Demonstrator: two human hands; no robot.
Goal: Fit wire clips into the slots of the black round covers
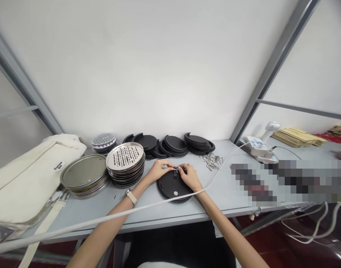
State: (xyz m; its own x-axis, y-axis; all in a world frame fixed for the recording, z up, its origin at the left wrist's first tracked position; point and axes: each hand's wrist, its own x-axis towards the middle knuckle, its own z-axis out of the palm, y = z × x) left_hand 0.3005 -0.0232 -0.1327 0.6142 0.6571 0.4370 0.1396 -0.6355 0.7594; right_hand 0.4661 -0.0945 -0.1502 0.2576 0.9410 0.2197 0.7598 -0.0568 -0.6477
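A round black plate (173, 188) lies flat on the table in front of me, with a small raised block and a pale round sticker on its face. At its far edge sits a small bent metal wire piece (176, 169). My left hand (161, 169) pinches this wire from the left, fingers pressed together. From the other side my right hand (189, 175) closes its thumb and fingers on the same wire, resting over the plate's right edge. The fingers partly hide the wire. A loose pile of similar wire pieces (212, 160) lies to the right.
Several black round plates (174, 143) are stacked along the wall. Left of my hands stand a stack of perforated metal discs (125, 155) and a stack of round metal trays (83, 171). A white bag (33, 175) lies far left. A white cable (148, 206) crosses above my forearms. A white handheld device (271, 128) stands right.
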